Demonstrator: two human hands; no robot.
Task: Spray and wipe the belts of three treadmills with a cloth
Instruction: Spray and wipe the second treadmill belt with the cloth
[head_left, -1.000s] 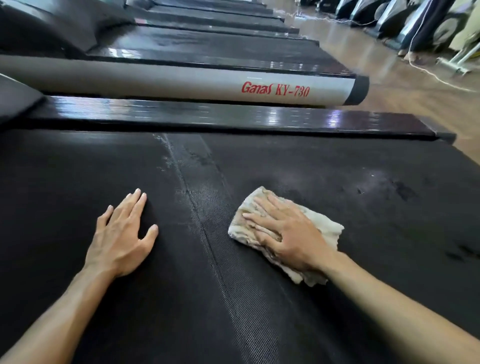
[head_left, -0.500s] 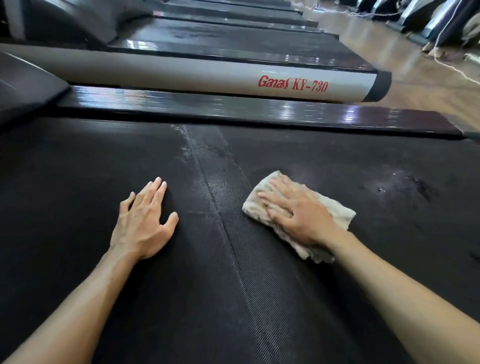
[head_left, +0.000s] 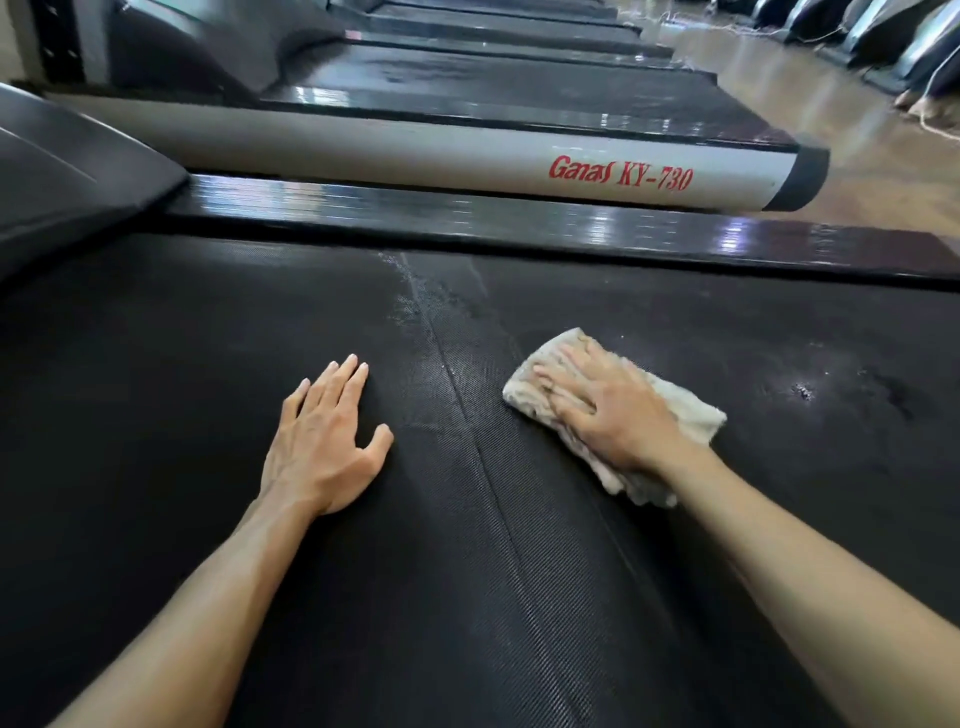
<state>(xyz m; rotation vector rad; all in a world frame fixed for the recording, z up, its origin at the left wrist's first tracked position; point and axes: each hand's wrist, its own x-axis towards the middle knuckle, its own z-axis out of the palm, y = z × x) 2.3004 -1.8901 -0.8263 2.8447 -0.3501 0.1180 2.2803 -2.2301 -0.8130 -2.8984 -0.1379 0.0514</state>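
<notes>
The black textured belt (head_left: 156, 374) of the nearest treadmill fills most of the view. My right hand (head_left: 608, 410) presses flat on a folded, off-white cloth (head_left: 691, 415) lying on the belt right of the middle seam. My left hand (head_left: 324, 441) rests flat on the belt left of the seam, fingers straight and together. Wet streaks and droplets show on the belt near the seam top (head_left: 410, 291) and at the right (head_left: 805, 389). No spray bottle is visible.
A glossy black side rail (head_left: 519, 223) borders the belt's far edge. Beyond it lies a second treadmill with a grey side cover (head_left: 415, 150) marked "Ganas KY-730", then more treadmills. A dark motor hood (head_left: 67, 176) rises at left. Wooden floor (head_left: 857, 119) and other machines lie at right.
The view has shifted so both hands sit further right and higher in the frame. The cloth under my right hand has slid a little along the belt; my left hand stays flat.
</notes>
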